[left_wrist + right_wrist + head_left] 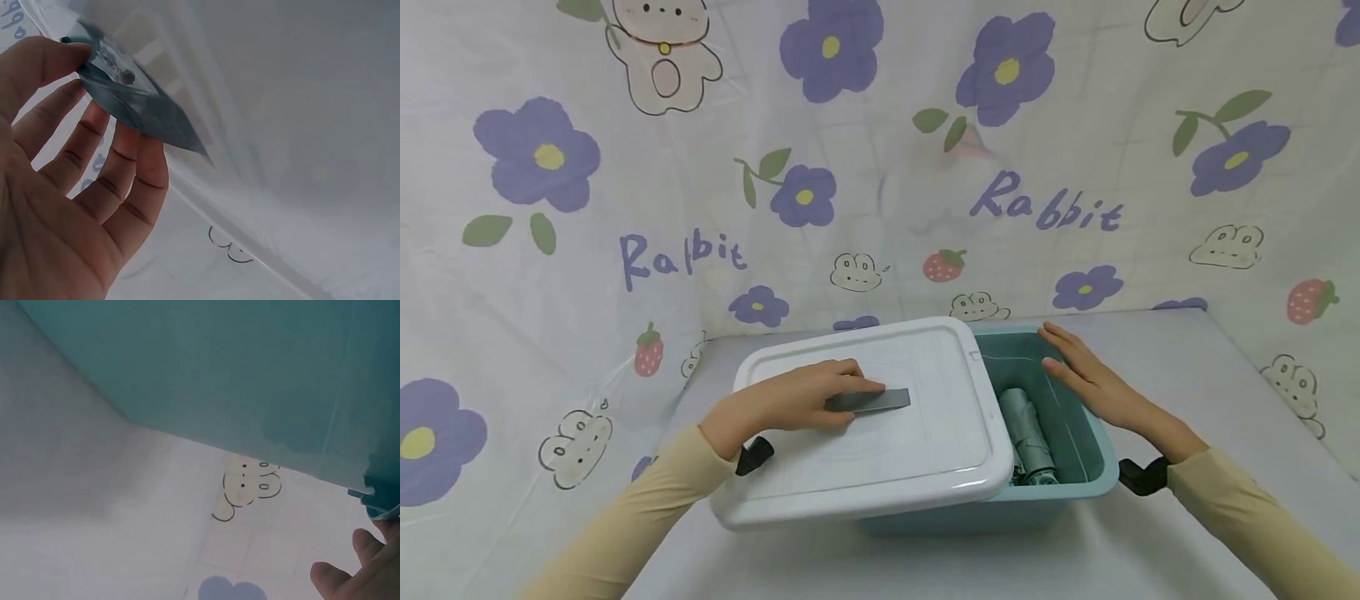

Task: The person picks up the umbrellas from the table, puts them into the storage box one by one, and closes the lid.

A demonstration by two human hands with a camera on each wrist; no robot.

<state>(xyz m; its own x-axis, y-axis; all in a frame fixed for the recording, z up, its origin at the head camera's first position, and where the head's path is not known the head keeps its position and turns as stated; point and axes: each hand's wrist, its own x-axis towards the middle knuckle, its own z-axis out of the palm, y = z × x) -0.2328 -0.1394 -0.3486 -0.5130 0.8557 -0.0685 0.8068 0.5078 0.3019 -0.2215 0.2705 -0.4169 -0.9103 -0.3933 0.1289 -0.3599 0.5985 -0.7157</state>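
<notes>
Sleeves nearest. Left hand [790,400] pinches grey flat card [868,401] against white lid [925,467], which sits shifted left on teal bin [1093,467]. Right hand [1093,379], fingers straight, rests on bin's right rim. Best: steady bin, keep card flat. Left wrist shows the card's [140,106] underside; head view alone shows folded umbrella [1028,429] inside.

A white lid [880,433] lies askew over the left part of a teal storage box [1075,450], leaving its right side uncovered. A flat grey strip [868,401] rests on the lid's top.
</notes>
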